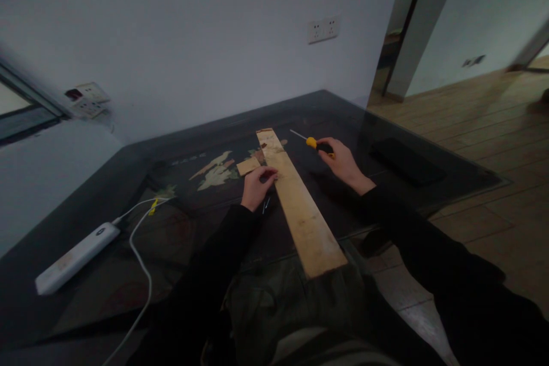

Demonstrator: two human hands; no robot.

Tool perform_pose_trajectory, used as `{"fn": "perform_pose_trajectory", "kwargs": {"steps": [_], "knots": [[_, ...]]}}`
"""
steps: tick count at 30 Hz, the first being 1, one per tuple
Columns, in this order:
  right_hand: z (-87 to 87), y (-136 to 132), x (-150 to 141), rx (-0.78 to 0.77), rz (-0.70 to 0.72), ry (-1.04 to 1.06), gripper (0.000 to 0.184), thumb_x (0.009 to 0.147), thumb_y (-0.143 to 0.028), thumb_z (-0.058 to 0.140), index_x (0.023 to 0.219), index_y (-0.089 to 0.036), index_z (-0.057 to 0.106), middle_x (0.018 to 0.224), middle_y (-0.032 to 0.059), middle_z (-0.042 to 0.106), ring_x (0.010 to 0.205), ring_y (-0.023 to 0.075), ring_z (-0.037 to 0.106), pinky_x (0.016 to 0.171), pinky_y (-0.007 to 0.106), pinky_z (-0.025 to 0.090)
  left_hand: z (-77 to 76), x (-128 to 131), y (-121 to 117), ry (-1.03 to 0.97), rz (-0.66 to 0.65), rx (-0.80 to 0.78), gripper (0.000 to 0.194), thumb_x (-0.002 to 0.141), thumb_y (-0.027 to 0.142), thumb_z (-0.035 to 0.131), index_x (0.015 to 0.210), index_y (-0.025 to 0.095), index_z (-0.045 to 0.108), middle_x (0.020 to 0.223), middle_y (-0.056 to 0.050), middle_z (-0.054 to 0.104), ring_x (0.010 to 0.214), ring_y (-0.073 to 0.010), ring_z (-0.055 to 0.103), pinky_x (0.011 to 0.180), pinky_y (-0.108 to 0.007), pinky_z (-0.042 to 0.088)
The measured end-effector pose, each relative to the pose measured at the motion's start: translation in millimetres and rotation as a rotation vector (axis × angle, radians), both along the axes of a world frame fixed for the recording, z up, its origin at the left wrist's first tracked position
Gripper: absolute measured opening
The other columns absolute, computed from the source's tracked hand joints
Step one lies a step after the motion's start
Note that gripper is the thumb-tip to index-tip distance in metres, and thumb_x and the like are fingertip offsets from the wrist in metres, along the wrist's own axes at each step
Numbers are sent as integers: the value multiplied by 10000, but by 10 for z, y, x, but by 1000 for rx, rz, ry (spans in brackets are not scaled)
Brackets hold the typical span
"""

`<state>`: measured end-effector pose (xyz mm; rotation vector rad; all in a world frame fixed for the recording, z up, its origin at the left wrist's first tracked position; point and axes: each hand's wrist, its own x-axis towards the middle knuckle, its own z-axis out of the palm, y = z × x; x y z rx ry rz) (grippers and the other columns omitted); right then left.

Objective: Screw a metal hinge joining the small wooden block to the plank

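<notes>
One yellow-and-black screwdriver (pixel 311 142) gripped in right hand (pixel 343 161); left hand (pixel 257 187) drawn narrow at left edge of wooden plank (pixel 300 206), contents unclear. Plank overhangs near edge of counter (pixel 240 132); likely light, stiff, best held by its long sides.

One dark, glossy table (pixel 300 110), its top decorated with a pale bird-and-leaf motif (pixel 214 176), bore the following: one long, flat, pale wooden board (pixel 300 206), whose near end jutted past the front edge; one small, flat, light-brown wooden piece (pixel 246 167), which lay just left of the board; small, thin, metallic-looking pieces (pixel 266 205), count unclear, left of the board's middle; one white, oblong device (pixel 77 257), which lay at far left, with a slender white cable (pixel 143 266) bearing a yellow tag (pixel 153 206); one black, flat, rectangular object (pixel 407 161), which lay at right, details lost in shadow
</notes>
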<state>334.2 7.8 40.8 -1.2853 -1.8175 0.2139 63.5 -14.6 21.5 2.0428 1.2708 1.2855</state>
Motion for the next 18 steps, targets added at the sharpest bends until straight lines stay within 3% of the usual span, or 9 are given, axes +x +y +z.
{"fn": "perform_pose_trajectory", "kwargs": {"steps": [4, 7, 12, 18], "knots": [[255, -10, -21, 115, 12, 259, 238, 848, -291, 569, 1064, -198, 600, 1123, 88, 656, 1060, 218, 600, 944, 391, 463, -21, 2, 9, -3, -2, -28, 111, 807, 235, 664, 893, 170, 691, 889, -64, 724, 808, -192, 681, 813, -352, 547], [360, 47, -78, 159, 88, 570, 286, 802, -370, 650, 1041, -223, 597, 1072, 50, 652, 1004, 197, 619, 889, 389, 520, -28, 7, 14, -33, -1, -40, 125, 798, 221, 668, 910, 167, 686, 901, -62, 724, 810, -185, 685, 813, -345, 551], [363, 154, -161, 123, 340, 990, 363, 760, -478, 695, 1032, -279, 560, 1023, -1, 646, 957, 164, 654, 854, 388, 575, -33, 22, 11, -80, -8, -60, 137, 784, 223, 680, 907, 163, 684, 906, -66, 722, 817, -186, 687, 821, -354, 561], [255, 189, -64, 40, 309, 1091, 389, 810, -556, 602, 1028, -236, 557, 940, 19, 648, 917, 183, 692, 807, 390, 603, -59, 44, 11, -142, -8, -69, 151, 779, 214, 685, 918, 157, 676, 904, -63, 717, 812, -174, 686, 811, -337, 567]]}}
